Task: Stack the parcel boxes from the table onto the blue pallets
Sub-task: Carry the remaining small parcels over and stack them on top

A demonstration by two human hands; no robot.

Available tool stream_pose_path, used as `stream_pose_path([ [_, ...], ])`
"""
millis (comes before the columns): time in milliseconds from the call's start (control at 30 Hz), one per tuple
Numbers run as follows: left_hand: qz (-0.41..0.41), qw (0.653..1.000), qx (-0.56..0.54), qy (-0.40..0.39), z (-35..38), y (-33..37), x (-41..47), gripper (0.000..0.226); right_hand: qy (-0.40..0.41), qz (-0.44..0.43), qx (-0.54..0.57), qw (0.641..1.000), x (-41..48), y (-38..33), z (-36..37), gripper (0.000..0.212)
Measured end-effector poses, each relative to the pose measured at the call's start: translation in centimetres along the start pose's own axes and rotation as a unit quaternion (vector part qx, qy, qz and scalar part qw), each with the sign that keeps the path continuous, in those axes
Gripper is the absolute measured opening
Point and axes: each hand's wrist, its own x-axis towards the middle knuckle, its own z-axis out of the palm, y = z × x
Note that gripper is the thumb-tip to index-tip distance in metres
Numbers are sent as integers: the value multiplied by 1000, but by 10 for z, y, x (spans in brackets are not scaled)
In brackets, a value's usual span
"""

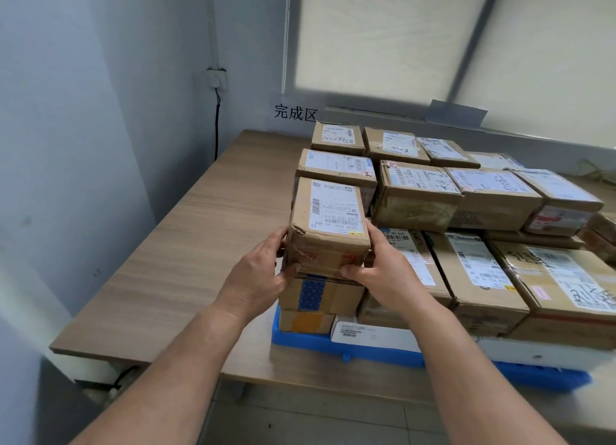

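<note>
1. At the near left corner of the stack, a brown parcel box point(328, 231) is held between both hands, its white shipping label facing up and its crumpled near end facing the camera.
2. The left hand point(263, 271) grips the box's left side, fingers curled round the near left edge and thumb on the near face.
3. The right hand point(383, 268) grips the right side the same way, thumb pressed on the near face by a patch of red tape.
4. Directly under the held box sits a box with blue dotted tape point(320, 293), and under that a box with orange tape point(305, 321). Whether the held box already rests its weight on them cannot be told.
5. Both lower boxes stand on the blue pallet point(300, 339), which lies on the right part of a wooden table point(200, 228).
6. Just right of the orange-taped box, a flat white carton point(366, 334) lies on the pallet's near edge.
7. Other parcels point(416, 194) fill the pallet to the right and far side (mostly brown cartons with white labels), some two layers high.
8. On the far wall, a paper sign point(295, 113) with three printed characters hangs behind the stack.
9. Left of the sign, a wall socket point(217, 78) has a dark cable point(217, 128) running down from it.
</note>
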Motion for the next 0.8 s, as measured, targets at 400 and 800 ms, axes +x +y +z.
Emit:
stream_pose_path([
  [400,-70,989,105,73,10,18,-39,77,57,-54,-95,992,-26,21,-19,76],
  [800,-11,981,152,123,99,126,-101,72,194,-154,-223,943,-116,109,-82,42],
])
